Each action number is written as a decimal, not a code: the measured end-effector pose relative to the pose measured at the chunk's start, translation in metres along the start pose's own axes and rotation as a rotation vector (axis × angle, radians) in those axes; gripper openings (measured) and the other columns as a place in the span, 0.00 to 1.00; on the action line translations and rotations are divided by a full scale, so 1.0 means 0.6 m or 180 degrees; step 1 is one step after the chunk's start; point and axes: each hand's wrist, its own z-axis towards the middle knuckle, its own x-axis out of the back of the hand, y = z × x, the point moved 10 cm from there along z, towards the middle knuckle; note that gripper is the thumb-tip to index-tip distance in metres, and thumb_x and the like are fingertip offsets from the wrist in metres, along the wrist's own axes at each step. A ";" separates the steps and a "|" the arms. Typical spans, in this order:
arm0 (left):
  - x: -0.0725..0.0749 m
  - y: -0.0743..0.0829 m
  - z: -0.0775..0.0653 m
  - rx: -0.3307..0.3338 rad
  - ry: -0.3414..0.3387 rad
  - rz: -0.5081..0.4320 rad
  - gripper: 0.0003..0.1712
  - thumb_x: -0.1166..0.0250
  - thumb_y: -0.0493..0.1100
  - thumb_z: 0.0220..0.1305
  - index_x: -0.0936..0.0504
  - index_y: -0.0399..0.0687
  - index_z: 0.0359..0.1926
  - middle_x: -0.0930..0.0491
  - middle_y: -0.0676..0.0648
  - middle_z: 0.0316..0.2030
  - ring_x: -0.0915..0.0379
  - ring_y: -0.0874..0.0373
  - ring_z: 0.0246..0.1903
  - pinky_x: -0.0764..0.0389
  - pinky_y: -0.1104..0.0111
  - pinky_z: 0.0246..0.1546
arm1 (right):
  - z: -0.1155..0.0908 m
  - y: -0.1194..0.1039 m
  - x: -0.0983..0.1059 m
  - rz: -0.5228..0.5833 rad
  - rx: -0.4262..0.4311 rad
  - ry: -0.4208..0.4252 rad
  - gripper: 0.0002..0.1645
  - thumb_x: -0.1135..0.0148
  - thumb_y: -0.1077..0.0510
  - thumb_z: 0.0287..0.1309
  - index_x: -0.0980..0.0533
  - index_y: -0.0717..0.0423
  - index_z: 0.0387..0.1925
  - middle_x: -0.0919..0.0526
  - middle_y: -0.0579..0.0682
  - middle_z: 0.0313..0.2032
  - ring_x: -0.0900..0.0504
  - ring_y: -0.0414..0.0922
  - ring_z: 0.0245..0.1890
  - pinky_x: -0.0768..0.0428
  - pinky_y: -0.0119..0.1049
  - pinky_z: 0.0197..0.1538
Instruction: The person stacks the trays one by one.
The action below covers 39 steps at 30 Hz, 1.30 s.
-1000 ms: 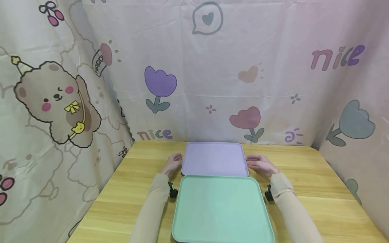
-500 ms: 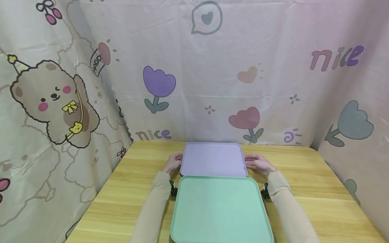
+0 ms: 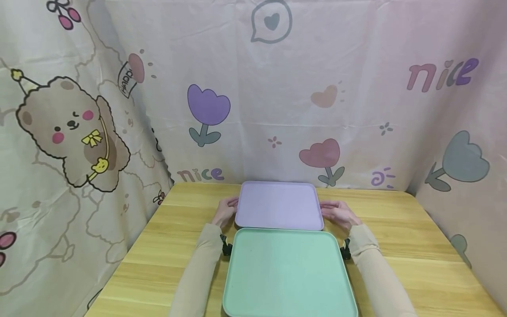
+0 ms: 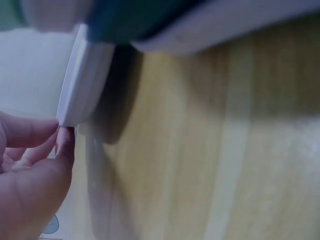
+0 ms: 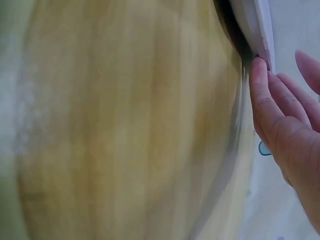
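Note:
A purple tray (image 3: 279, 204) lies at the back of the table, its far edge raised a little. My left hand (image 3: 225, 210) is at its left edge; in the left wrist view a thumb and finger (image 4: 66, 142) pinch the tray's corner (image 4: 82, 85). At the right edge is my right hand (image 3: 338, 212). In the right wrist view its nearly straight fingers (image 5: 265, 95) touch the tray's underside edge (image 5: 255, 30), with the thumb held apart. A larger green tray (image 3: 289, 273) lies in front, between my forearms.
The wooden table (image 3: 416, 255) extends to both sides of the trays. A printed curtain (image 3: 269, 110) hangs right behind the purple tray and along both sides. Small black wrist devices (image 3: 226, 246) sit close to the green tray's sides.
Both hands have closed in from beside the purple tray to touch its edges. The tray's far edge has risen slightly. The green tray stays in place.

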 end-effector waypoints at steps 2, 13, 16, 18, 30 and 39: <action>0.002 0.006 -0.001 -0.0009 0.0050 -0.0046 0.29 0.51 0.19 0.65 0.35 0.22 0.68 0.33 0.24 0.67 0.37 0.32 0.70 0.32 0.48 0.72 | 0.000 -0.004 0.001 -0.0009 0.0044 0.0041 0.33 0.52 0.75 0.67 0.48 0.84 0.69 0.37 0.79 0.68 0.15 0.41 0.53 0.18 0.35 0.62; 0.008 0.027 -0.006 -0.0055 0.0075 -0.0146 0.27 0.49 0.21 0.67 0.33 0.24 0.67 0.32 0.25 0.67 0.35 0.33 0.69 0.31 0.50 0.71 | -0.011 -0.026 0.013 -0.0334 0.0184 0.0380 0.34 0.42 0.76 0.60 0.40 0.80 0.67 0.19 0.69 0.56 0.13 0.36 0.42 0.14 0.33 0.53; 0.010 0.035 -0.011 -0.0060 0.0094 -0.0140 0.28 0.48 0.21 0.66 0.32 0.24 0.67 0.32 0.26 0.67 0.35 0.34 0.69 0.31 0.50 0.71 | -0.014 -0.032 0.014 -0.0525 0.0254 0.0493 0.34 0.40 0.74 0.59 0.37 0.79 0.66 0.24 0.72 0.60 0.13 0.36 0.43 0.14 0.32 0.53; 0.011 0.038 -0.013 -0.0042 0.0095 -0.0161 0.28 0.47 0.21 0.65 0.32 0.25 0.67 0.32 0.26 0.67 0.35 0.35 0.70 0.31 0.51 0.71 | -0.017 -0.034 0.014 -0.0581 0.0281 0.0547 0.34 0.39 0.74 0.58 0.36 0.79 0.66 0.26 0.74 0.61 0.14 0.36 0.43 0.14 0.32 0.53; 0.010 0.054 -0.033 -0.0126 0.0038 -0.0134 0.28 0.47 0.22 0.66 0.32 0.24 0.67 0.31 0.26 0.66 0.35 0.35 0.70 0.31 0.51 0.71 | -0.048 -0.055 0.010 -0.0674 0.0389 0.0677 0.33 0.37 0.69 0.61 0.34 0.76 0.66 0.24 0.70 0.61 0.15 0.31 0.44 0.17 0.37 0.60; 0.014 0.069 -0.054 -0.0200 0.0022 -0.0198 0.27 0.46 0.22 0.65 0.31 0.24 0.66 0.30 0.26 0.66 0.33 0.34 0.68 0.30 0.51 0.70 | -0.070 -0.080 0.004 -0.0637 0.0610 0.0715 0.32 0.36 0.69 0.61 0.34 0.79 0.64 0.17 0.65 0.55 0.15 0.29 0.42 0.16 0.26 0.51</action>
